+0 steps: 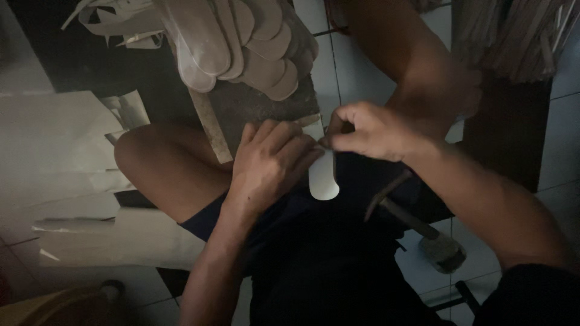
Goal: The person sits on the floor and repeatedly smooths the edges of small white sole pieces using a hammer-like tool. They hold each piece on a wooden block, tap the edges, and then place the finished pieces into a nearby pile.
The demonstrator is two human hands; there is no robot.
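Observation:
A white insole-shaped cutout point(322, 176) lies over my lap, its rounded end pointing toward me. My left hand point(269, 158) presses flat on its upper part, fingers spread on it. My right hand point(368, 130) pinches the cutout's top edge between thumb and fingertips, right beside my left fingertips. The upper half of the cutout is hidden under both hands. A dark slab point(260, 108) lies under the hands.
A stack of pale insole shapes point(241, 42) rests at the far end of the slab. White sheet material point(60, 157) lies on the floor at left. A hammer point(417, 226) lies by my right thigh. My bare knees point(145, 151) flank the slab. Strips of pale material point(513, 36) hang at top right.

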